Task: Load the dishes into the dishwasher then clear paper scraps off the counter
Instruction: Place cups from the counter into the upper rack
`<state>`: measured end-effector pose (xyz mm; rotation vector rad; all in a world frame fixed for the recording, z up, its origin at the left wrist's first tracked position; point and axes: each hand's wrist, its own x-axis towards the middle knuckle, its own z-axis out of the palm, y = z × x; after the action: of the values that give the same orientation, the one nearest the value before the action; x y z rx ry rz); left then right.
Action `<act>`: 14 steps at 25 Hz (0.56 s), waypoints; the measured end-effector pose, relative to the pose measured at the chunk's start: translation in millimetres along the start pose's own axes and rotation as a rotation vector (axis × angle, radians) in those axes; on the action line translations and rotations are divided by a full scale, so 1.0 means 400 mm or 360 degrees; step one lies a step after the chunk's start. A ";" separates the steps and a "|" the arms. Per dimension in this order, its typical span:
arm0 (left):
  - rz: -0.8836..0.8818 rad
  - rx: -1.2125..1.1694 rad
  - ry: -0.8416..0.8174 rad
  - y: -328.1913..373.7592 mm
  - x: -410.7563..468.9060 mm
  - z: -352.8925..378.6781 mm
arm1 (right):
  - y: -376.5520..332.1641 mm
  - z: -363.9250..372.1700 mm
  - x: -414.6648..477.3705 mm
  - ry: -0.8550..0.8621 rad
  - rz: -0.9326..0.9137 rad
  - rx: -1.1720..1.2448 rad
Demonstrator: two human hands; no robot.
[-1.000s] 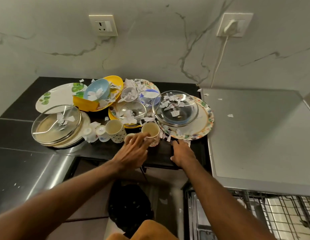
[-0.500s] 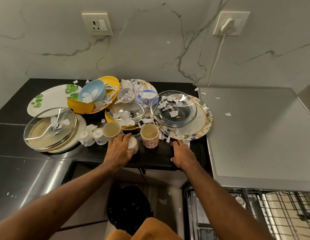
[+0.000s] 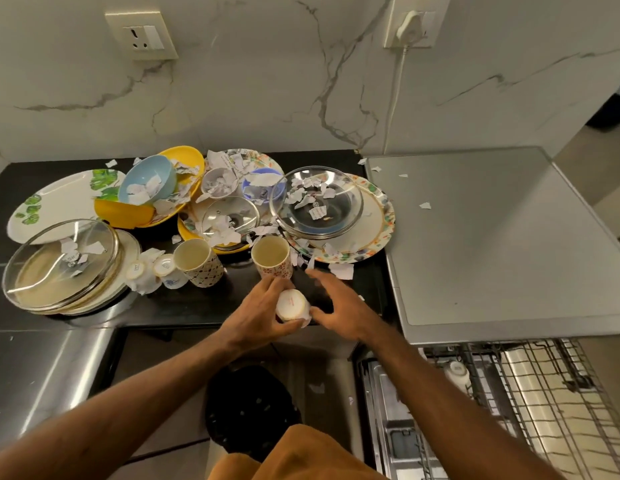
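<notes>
My left hand (image 3: pixel 258 318) grips a small white cup (image 3: pixel 292 304), held base up just above the front edge of the black counter (image 3: pixel 184 308). My right hand (image 3: pixel 339 304) is beside the cup with fingers spread, its fingertips close to it; it is blurred. Behind them stand a red-patterned mug (image 3: pixel 271 257) and a dotted mug (image 3: pixel 197 262). Plates, bowls and glass lids (image 3: pixel 317 201) lie heaped further back, strewn with torn paper scraps (image 3: pixel 341 270). The open dishwasher rack (image 3: pixel 530 396) is at the lower right, holding a white cup (image 3: pixel 457 374).
A large glass lid (image 3: pixel 61 261) on stacked plates sits at the left, with two small overturned cups (image 3: pixel 152 271) beside it. A grey appliance top (image 3: pixel 492 237) lies to the right with a few scraps. A black bin (image 3: pixel 249 410) stands on the floor below.
My left hand took the small white cup from beside the mugs and lifted it toward me. My right hand left the counter edge and moved in next to the cup.
</notes>
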<state>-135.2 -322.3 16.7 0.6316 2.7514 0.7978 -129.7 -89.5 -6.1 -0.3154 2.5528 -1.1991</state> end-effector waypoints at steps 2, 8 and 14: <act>0.0091 -0.0063 -0.0118 0.055 0.031 0.030 | 0.023 -0.008 -0.072 -0.0036 -0.0032 0.0233; 0.0364 -0.0087 -0.0405 0.244 0.134 0.166 | 0.146 -0.074 -0.279 0.0348 0.0177 0.0394; 0.0824 -0.0121 -0.0579 0.461 0.234 0.307 | 0.262 -0.153 -0.496 0.0762 0.0385 0.0501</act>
<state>-117.1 -82.7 8.4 1.3530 2.2385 0.7804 25.6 83.5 -15.3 0.3868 2.6070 -1.7054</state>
